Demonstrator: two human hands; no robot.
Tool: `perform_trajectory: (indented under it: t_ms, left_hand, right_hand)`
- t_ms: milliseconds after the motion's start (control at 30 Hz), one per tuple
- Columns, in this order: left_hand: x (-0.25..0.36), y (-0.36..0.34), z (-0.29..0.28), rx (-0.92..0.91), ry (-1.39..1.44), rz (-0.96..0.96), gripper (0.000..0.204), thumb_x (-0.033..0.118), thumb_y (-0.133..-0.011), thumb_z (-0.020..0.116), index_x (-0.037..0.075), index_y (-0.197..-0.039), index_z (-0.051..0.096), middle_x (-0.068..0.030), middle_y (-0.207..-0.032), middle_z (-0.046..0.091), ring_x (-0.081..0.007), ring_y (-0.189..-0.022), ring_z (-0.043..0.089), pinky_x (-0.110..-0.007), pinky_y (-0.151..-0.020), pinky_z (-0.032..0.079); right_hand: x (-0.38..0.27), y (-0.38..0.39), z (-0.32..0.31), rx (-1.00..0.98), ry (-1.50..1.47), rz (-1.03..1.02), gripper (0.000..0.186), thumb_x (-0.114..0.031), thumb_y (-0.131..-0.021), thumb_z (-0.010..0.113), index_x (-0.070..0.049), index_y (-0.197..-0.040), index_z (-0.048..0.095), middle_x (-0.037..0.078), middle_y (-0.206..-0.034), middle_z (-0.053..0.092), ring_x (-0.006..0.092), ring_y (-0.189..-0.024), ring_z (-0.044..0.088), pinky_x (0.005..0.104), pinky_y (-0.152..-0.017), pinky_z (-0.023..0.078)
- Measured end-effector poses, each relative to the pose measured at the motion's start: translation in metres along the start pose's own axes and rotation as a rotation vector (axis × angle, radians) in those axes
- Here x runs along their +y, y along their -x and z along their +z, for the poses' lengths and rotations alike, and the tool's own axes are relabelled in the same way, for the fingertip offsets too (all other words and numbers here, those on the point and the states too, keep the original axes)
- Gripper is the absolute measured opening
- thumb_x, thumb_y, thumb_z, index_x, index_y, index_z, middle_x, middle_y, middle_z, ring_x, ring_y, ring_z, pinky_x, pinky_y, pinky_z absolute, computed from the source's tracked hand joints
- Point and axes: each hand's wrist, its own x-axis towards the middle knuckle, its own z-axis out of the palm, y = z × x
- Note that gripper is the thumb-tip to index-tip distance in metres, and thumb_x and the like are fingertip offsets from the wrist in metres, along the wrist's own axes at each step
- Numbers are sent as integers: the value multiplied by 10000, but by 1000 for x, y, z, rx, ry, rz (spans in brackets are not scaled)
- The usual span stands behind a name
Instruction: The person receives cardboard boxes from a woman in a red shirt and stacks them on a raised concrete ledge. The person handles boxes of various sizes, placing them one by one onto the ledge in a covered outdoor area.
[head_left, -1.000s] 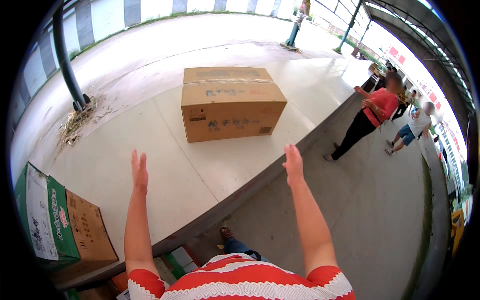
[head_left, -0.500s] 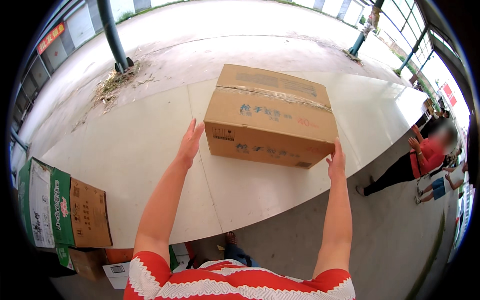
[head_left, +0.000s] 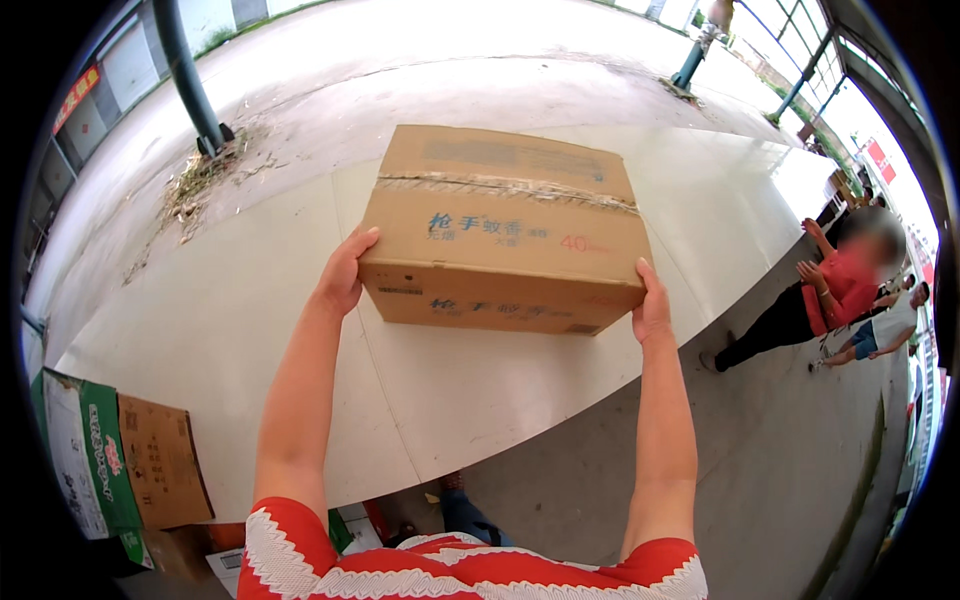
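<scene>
A large brown cardboard box (head_left: 510, 240) is over the pale tabletop (head_left: 250, 310), its top seam closed with tape. Printing in blue and red runs along its top and near side. My left hand (head_left: 345, 272) clasps the near left corner, thumb on top and fingers at the side. At the near right corner, my right hand (head_left: 652, 303) presses in, thumb up on the edge. The fingertips of both hands are partly hidden by the box. Whether its bottom rests fully on the table I cannot tell.
Green-and-white and brown cartons (head_left: 160, 460) stand at the table's left end. Beyond the table rise a dark metal post (head_left: 185, 80) and another post (head_left: 692, 62). A person in a red top (head_left: 845, 285) stands off to the right, with other people behind.
Both hands, earlier beside the box with the left one apart from it, have closed on its near corners. The box sits slightly further left in view and is turned a little.
</scene>
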Motion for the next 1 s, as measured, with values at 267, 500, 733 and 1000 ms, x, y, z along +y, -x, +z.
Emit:
perform_trajectory:
  t_ms: [267,500,733,1000]
  left_hand:
    - [19,41,20,44,-53,91,514,266,-939,485,9,-1380,420,-84,-1361,496,-182,-1260,432,-320,-1053,311]
    - [29,135,-20,-1,27,291,590,158,-906,534,27,-1448,339,-85,-1405,461,-168,-1283,411,-298,-1087,282]
    - [34,280,-94,179,69,286,627,164,-886,525,50,-1466,315,-75,-1417,435,-170,-1292,385,-301,-1084,268]
    - [18,431,-186,361,174,324,621,157,-876,532,8,-1445,336,-87,-1367,485,-160,-1232,454,-283,-1050,317]
  right_hand:
    - [-15,16,-16,-65,-50,-19,472,-293,-886,611,15,-1239,545,91,-1251,564,191,-1166,495,331,-993,361]
    - [-14,85,-2,-179,-73,-18,479,-362,-925,543,-67,-1300,503,48,-1266,556,193,-1194,491,362,-991,373]
    - [5,196,58,-327,-45,-13,466,-348,-949,501,-49,-1306,486,54,-1279,537,191,-1195,486,380,-1007,359]
    - [54,306,137,-485,-13,82,401,-288,-947,497,-28,-1251,510,65,-1235,556,183,-1172,498,360,-1001,359]
